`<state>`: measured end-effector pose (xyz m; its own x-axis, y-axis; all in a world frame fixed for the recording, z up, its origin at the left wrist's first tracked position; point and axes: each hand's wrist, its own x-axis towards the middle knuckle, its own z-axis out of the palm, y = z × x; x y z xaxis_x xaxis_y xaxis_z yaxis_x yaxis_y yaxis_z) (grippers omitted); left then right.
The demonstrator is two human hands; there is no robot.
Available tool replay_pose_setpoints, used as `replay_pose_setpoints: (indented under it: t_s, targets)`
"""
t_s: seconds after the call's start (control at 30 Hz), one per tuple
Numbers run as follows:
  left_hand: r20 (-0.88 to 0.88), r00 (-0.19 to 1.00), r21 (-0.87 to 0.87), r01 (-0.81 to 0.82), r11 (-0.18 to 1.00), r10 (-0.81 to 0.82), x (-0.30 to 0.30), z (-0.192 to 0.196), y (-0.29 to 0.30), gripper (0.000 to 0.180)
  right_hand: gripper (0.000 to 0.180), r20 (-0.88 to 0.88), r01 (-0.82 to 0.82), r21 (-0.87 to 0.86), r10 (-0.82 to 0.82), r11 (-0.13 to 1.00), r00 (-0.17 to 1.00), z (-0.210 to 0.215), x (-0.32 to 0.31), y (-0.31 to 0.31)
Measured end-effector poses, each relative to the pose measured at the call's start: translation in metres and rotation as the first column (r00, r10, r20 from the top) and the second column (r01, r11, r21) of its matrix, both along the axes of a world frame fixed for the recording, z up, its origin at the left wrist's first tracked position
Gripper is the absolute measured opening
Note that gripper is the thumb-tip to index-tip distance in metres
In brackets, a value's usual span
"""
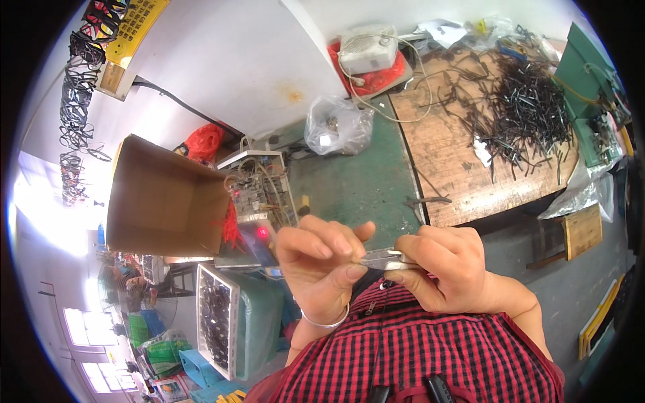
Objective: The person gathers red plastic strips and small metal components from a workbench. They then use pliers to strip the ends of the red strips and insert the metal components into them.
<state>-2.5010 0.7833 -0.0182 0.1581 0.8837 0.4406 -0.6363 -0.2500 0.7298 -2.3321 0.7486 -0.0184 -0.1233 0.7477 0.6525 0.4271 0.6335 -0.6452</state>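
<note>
— Pinching from both sides: the left hand (321, 258) and right hand (440, 269) meet on a small metal part (381, 258), thumb and fingertips of each pressed onto it, close above the red checked shirt (430, 342).

— Risk?

— It's thin and glossy; I'd judge a loose grip drops it into the lap.

— Beyond?

— Green bench (349, 181), pliers (424, 201) at the wooden board (450, 168), then a heap of dark metal pieces (524, 114). A slip could lose it there.
</note>
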Motion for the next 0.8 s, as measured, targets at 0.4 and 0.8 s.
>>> replay_pose_setpoints:
  t_s: [0.4, 0.8]
  targets:
    - [-0.036, 0.998, -0.055, 0.057, 0.997, -0.059, 0.0, -0.003, -0.002, 0.043, 0.025, 0.05, 0.036, 0.096, -0.041, 0.995, 0.998, -0.003, 0.004, -0.002]
    - [0.003, 0.986, -0.15, 0.168, 0.974, -0.169, 0.006, -0.001, -0.004, 0.042, 0.025, 0.091, 0.032, 0.201, -0.051, 0.979, 0.995, -0.005, 0.016, -0.001]
